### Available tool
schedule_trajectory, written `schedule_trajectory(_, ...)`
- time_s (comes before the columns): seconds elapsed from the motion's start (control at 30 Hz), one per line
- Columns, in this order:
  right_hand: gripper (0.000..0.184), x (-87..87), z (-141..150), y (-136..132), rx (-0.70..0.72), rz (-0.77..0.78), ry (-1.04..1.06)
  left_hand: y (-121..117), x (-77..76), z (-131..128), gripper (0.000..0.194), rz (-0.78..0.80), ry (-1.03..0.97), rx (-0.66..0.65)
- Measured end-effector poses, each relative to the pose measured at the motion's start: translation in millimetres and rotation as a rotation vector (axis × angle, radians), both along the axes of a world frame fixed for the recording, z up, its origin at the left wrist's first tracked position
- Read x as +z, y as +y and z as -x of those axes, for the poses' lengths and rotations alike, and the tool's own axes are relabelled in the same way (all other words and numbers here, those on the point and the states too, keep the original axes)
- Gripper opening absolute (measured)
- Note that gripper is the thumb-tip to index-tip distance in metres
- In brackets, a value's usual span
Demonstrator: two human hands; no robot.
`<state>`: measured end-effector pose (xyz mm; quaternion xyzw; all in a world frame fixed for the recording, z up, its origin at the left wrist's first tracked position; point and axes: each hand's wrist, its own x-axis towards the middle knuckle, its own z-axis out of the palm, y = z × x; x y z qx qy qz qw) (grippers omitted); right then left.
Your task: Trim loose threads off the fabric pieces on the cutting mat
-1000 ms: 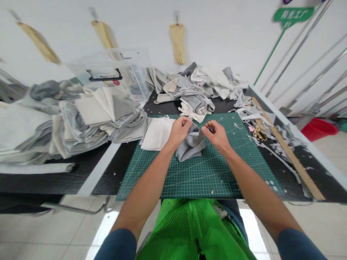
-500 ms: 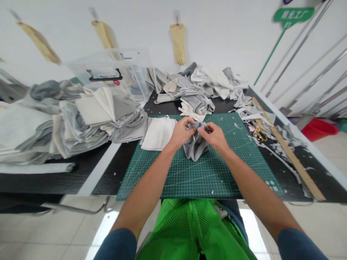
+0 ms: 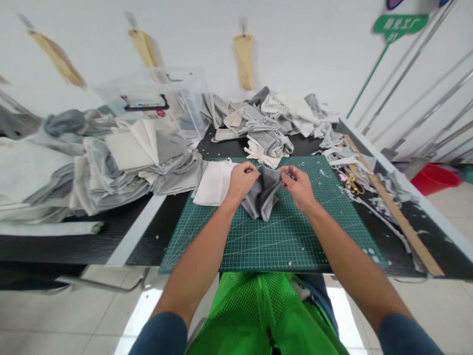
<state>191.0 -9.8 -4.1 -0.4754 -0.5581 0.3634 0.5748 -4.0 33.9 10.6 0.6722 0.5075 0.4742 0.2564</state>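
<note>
A piece of grey cloth (image 3: 263, 193) hangs in folds between my two hands, its lower part on the green cutting mat (image 3: 273, 246). My left hand (image 3: 242, 182) is closed on the cloth's upper left edge. With thumb and fingers, my right hand (image 3: 296, 186) pinches its upper right corner. A small dark metal tool (image 3: 290, 170), perhaps thread snips, pokes up from the right hand; its kind is hard to make out. Just left of the left hand, white cloth (image 3: 210, 185) lies flat on the mat.
Stacked grey and cream cloth (image 3: 136, 158) covers the table's left, before a clear plastic box (image 3: 166, 106). More cloth (image 3: 264, 121) is heaped behind the mat. Gold-handled scissors (image 3: 354, 185), a wooden ruler (image 3: 399, 212) and scraps lie at right. A red basin (image 3: 434, 178) stands beyond.
My hands have drawn apart, left hand leftward and right hand slightly rightward. The bunched grey cloth is now stretched along its top edge.
</note>
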Motion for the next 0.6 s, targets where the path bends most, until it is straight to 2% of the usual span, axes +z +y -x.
schedule_trajectory(0.07,0.025,2.3,2,-3,0.070,-0.034,-0.061,-5,4.3,-4,0.011,-0.125,0.099,-0.036)
schedule_trajectory(0.17,0.027,3.6,4,-6,0.128,-0.087,-0.145,-12,6.1,-9,0.039,-0.248,0.093,-0.232)
schedule_trajectory(0.23,0.029,2.9,5,-7,0.134,-0.107,-0.152,-15,4.4,-12,0.046,-0.167,0.027,-0.407)
schedule_trajectory(0.3,0.031,1.8,5,-6,0.119,-0.106,-0.112,-16,2.1,-13,0.041,-0.040,-0.030,-0.486)
schedule_trajectory(0.37,0.029,1.1,6,-4,0.087,-0.099,-0.063,-16,0.9,-14,0.032,0.032,-0.080,-0.476)
schedule_trajectory(0.47,0.027,1.8,6,-3,0.039,-0.095,-0.062,-14,1.6,-14,0.019,0.054,-0.171,-0.446)
schedule_trajectory(0.6,0.029,2.8,4,-4,0.014,-0.076,-0.112,-13,4.6,-12,0.012,0.094,-0.260,-0.415)
